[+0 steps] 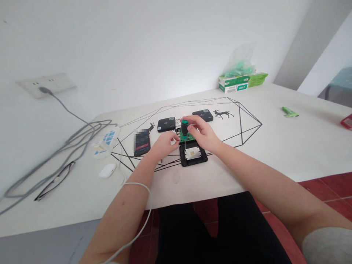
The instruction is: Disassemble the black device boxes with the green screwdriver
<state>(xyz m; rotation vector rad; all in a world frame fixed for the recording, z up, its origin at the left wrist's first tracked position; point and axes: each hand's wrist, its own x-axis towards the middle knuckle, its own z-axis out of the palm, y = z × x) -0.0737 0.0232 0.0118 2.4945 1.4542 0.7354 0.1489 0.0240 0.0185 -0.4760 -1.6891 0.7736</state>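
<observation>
My right hand [202, 132] is wrapped round the green-and-black handle of a screwdriver [184, 128], held upright with its shaft pointing down. The shaft ends near the front edge of a green circuit board [189, 136]. At the board's left edge, my left hand [166, 144] has its fingers curled, thumb and fingertips gripping that edge. Just in front of the board lies an open black plastic case half [203, 158] with a silver metal plate [193, 153] inside. Part of the board is hidden by my right hand and the screwdriver.
Two closed black boxes [166, 124] lie behind my hands. On the left are a phone [142, 143], a white earbud case [107, 171], glasses [55, 180], a power strip [106, 141] and coiled cables. Small cartons [233, 83] stand back right; a green packet [290, 112] lies nearer. A white cable crosses my left forearm.
</observation>
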